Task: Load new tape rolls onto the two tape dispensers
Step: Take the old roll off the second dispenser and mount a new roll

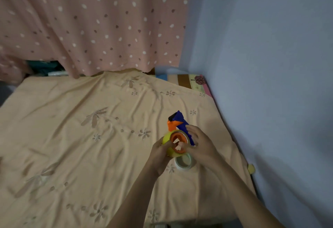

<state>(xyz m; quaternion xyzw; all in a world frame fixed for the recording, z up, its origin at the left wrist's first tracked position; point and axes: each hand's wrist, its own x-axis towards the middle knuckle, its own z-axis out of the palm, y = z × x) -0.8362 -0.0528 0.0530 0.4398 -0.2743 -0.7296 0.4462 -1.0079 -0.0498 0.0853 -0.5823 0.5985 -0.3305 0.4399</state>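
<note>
Both hands meet over the bedspread (75, 137), close to its right edge by the wall (270, 65); wide open cloth lies to their left. The left hand (159, 153) clasps one yellowish tape roll (166, 138) seated on the one visible blue-and-orange dispenser (180, 121), which the right hand (200, 145) grips. A second roll (183, 162) lies just beneath the hands.

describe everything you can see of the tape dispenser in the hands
The tape dispenser is a handheld blue one, plastic by its look, with orange parts and a black piece at its far tip. It is held above the peach bedsheet, tip pointing away. A yellowish tape roll sits on its orange hub. The left hand grips the roll; the right hand cups the blue body.
</note>
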